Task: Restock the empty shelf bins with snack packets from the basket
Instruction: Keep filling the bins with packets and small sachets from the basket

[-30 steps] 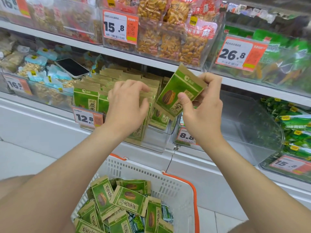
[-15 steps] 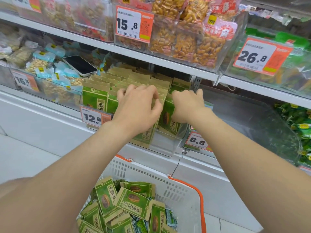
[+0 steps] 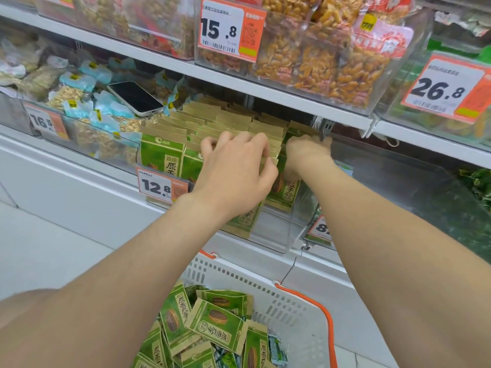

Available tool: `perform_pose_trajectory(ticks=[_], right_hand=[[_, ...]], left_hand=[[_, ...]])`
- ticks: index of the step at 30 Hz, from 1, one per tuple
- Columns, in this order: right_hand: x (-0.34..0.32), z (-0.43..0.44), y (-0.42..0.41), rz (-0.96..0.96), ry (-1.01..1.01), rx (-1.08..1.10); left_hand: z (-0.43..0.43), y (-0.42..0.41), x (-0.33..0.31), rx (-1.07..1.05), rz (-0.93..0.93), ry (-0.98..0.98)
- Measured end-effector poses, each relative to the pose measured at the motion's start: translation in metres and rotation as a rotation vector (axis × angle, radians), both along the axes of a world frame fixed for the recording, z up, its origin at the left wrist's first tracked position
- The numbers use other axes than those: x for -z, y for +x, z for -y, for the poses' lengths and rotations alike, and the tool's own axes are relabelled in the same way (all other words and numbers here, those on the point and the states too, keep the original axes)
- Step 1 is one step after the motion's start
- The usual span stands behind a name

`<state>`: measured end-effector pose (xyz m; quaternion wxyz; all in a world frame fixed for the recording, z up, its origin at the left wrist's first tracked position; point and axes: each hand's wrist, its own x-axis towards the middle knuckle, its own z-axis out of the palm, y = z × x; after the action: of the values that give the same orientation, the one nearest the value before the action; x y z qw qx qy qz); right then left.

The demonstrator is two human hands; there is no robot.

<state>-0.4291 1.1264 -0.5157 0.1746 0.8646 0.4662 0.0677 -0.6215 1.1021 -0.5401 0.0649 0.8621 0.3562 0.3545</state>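
The green packets [image 3: 162, 158] nearly fill the middle bin [image 3: 276, 232]. Your left hand [image 3: 233, 171] curls over their tops; your right hand [image 3: 305, 152] grips one at the end. The basket [image 3: 281, 309] holds lots more, and the next bin [image 3: 398, 181] is empty

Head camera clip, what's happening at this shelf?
A person is filling a clear bin with green packets. The left hand curls its fingers over the tops of the standing row, while the right hand reaches in at the row's right end; its grip is blurred. More of the same packets lie in the white basket below. A phone rests on the neighbouring bin's snacks.
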Motion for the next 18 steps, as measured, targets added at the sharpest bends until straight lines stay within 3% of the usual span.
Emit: perform_pose_trajectory(ticks=[5,18], right_hand=[[-0.0021,0.0006,0.0097,-0.099,-0.04,-0.044],[-0.0025,-0.0067,0.0053,-0.038,-0.229,-0.064]], left_hand=[[-0.0009,0.0013,0.0017,0.004,0.003,0.011],[-0.0006,0.003,0.0016,-0.002,-0.005,0.004]])
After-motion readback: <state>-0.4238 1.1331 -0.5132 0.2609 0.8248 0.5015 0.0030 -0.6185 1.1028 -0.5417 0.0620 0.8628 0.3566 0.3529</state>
